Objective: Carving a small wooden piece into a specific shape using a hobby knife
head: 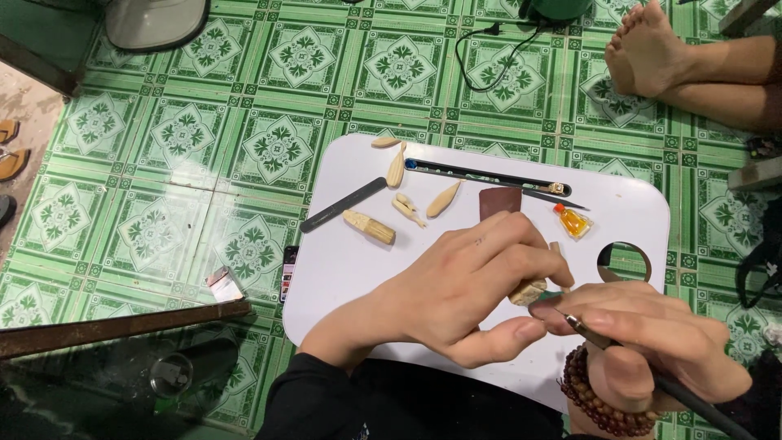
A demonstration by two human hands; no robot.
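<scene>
pale wood, a small carving piece [528,291], sat pinched in the left hand [456,285] fingers over the white bench [350,261]. the right hand [652,338] fingers gripped a thin rotary tool [588,330], its tip touching the piece. good work here likely needed a firm pinch and light, steady tip pressure, fingertips kept off the bit.

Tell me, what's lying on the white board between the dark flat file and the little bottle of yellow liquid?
In the head view, between the file and the bottle lie pale carved wood pieces and a brown sandpaper square.
</scene>
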